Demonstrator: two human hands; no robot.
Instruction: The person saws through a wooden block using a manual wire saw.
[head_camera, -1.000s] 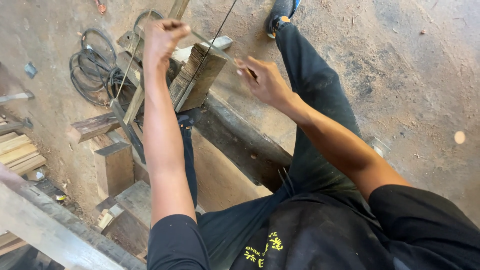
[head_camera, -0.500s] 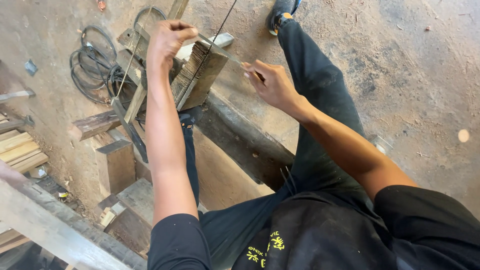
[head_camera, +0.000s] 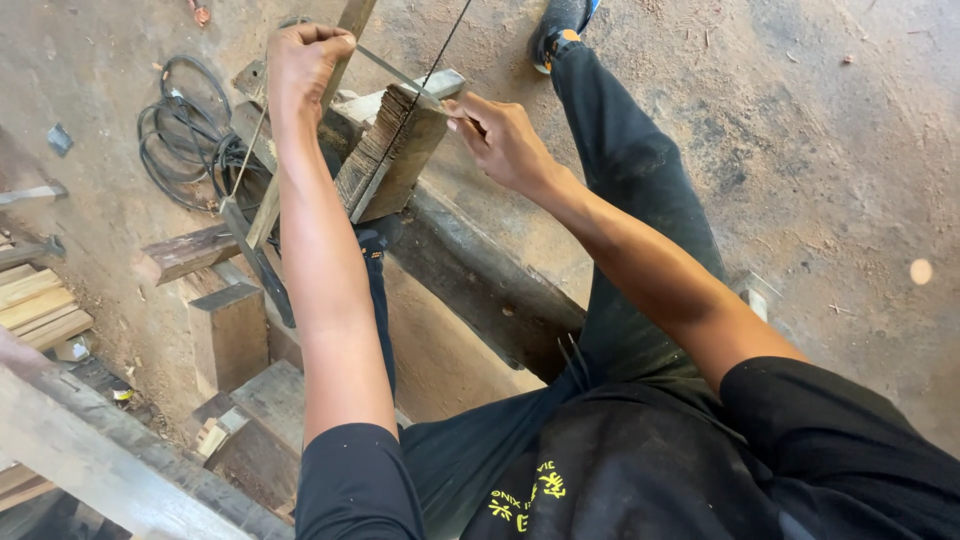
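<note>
over a rough wood block (head_camera: 395, 155), both hands, left (head_camera: 305, 65) and right (head_camera: 500, 140), grip a thin metal strip (head_camera: 395, 72).

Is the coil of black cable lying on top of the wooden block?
No. The coil of black cable lies on the dirt floor, left of the wooden block and the left hand.

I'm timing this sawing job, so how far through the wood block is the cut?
Done: the block sits on the beam, its end already scored with many parallel lines. In hand: left hand grips the saw frame, right hand steadies the block beside the blade. Left: cut depth can't be told.
</note>
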